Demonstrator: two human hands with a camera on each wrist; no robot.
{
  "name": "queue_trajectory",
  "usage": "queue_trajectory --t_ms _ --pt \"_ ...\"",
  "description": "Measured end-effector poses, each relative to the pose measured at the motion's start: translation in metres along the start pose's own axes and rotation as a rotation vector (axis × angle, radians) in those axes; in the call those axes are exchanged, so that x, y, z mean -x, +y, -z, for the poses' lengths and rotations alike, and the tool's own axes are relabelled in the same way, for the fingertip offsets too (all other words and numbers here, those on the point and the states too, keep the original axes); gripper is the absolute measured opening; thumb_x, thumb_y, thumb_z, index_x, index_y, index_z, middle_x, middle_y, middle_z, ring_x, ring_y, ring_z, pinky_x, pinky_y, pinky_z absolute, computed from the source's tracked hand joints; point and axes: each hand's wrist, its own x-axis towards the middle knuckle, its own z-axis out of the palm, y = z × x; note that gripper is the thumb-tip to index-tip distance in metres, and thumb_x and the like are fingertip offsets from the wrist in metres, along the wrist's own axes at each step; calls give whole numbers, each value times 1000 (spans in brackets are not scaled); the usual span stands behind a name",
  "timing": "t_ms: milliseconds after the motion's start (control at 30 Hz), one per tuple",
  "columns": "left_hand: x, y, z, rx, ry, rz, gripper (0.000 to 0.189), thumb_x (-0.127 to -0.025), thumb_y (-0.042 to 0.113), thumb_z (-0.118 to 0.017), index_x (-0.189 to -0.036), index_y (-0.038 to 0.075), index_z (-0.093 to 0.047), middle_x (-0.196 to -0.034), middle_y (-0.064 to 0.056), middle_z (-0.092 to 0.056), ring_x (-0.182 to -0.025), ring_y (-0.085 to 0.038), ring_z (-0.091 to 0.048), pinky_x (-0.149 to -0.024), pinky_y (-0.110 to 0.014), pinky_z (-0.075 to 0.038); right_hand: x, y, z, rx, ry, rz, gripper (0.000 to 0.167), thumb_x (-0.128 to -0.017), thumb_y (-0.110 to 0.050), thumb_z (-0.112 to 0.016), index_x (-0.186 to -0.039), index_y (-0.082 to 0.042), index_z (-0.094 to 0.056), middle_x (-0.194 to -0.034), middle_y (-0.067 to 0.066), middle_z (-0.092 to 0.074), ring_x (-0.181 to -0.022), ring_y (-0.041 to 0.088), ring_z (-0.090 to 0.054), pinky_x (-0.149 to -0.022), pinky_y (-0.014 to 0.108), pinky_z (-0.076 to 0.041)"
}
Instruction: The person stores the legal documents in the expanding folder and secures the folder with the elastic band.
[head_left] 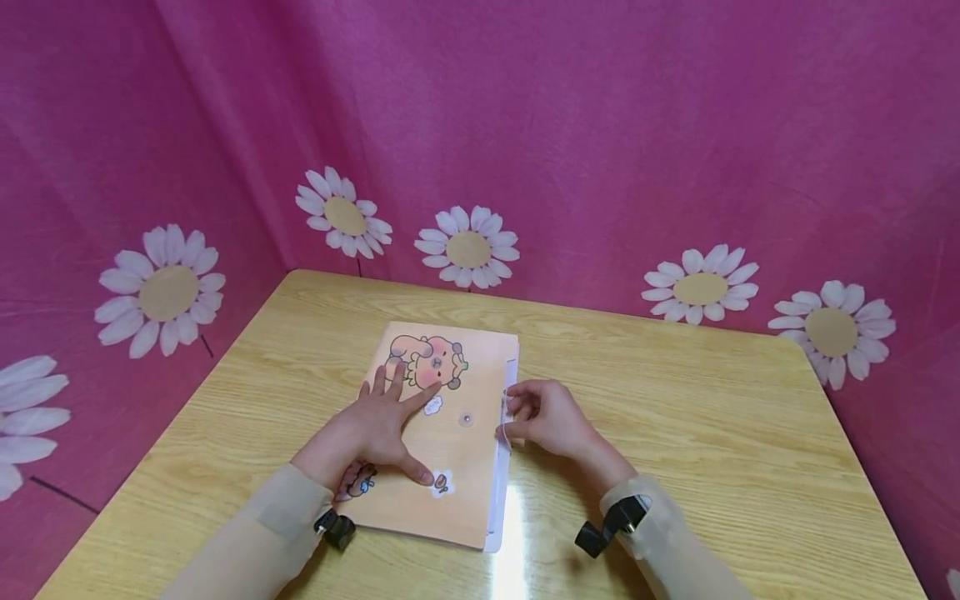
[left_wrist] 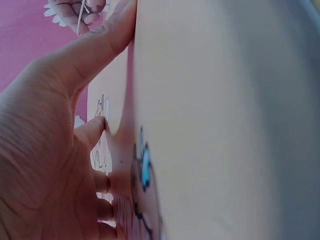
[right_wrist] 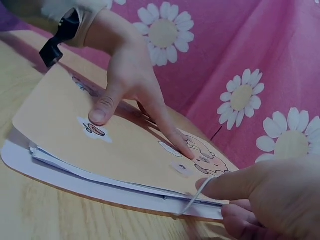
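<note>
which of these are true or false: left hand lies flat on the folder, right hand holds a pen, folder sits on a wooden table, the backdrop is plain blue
1. The left hand lies spread flat on the orange folder: true.
2. The right hand holds a pen: false, it pinches a thin white string at the folder's edge.
3. The folder sits on a wooden table: true.
4. The backdrop is plain blue: false, the backdrop cloth is pink with daisies.
</note>
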Motion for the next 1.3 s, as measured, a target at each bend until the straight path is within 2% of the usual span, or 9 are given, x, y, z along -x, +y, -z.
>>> queue_trajectory --t_ms 267,567,900,1100,1300 --pt "-1 -1 -1 -9 4 0 140 -54 81 -87 -170 34 -23 -171 -30 6 -154 -56 9 -121 -68 -7 -8 -10 -4 90 -40 -22 52 -76 0 -91 -122 8 -68 -95 8 -68 -76 17 -62 -63 27 -53" --pt "0 0 -1 -5 14 5 141 -53 81 -87 -170 34 -24 -171 -30 4 -154 -56 7 -121 -68 -8 -17 -19 -12 141 -73 31 41 -77 2 -88 -112 10 -69 -88 8 -68 -71 12 -60 -64 24 -51" --pt "-1 1 -2 -10 18 4 140 -53 82 -87 -170 34 -25 -172 -30 2 -155 -56 6 -121 -67 -9 -27 -26 -15 248 -136 17 31 -73 1 -87 -99 2 -69 -83 6 -66 -71 12 -60 -64 26 -51" --pt "0 2 -1 -15 9 10 140 -54 82 -86 -170 35 -23 -172 -29 4 -155 -55 8 -121 -67 -8 -31 -26 -15 229 -171 66 33 -73 0 -86 -101 3 -68 -85 8 -67 -72 11 -60 -65 25 -51" --pt "-1 2 -2 -20 5 20 140 -53 84 -85 -170 36 -23 -172 -28 5 -155 -55 9 -122 -67 -8 -33 -22 -18 195 -178 70 36 -74 1 -86 -105 3 -66 -87 8 -67 -71 10 -60 -63 24 -51"
